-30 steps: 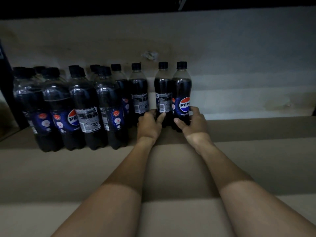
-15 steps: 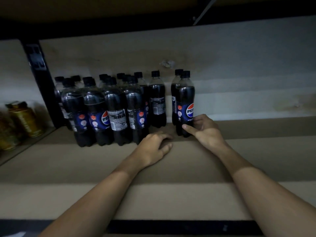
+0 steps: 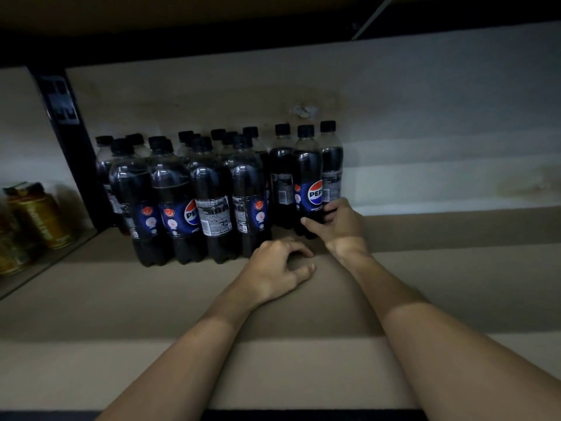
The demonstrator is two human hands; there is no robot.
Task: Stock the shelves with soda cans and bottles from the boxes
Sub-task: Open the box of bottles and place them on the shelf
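Letters "PEP" with Pepsi globe on front right bottle (image 3: 308, 183), letters "PE" on front left bottle (image 3: 174, 205), label fine print illegible, lettering on tin (image 3: 42, 220) illegible

A single wide-angle head camera looks forward and slightly down onto a dim shelf (image 3: 455, 299) from close by. Both forearms enter at the bottom edge. The left hand (image 3: 277, 270) and right hand (image 3: 343, 226) lie mid-frame, the bottles (image 3: 212, 202) left of centre, and the back wall (image 3: 425, 117) fills the top.
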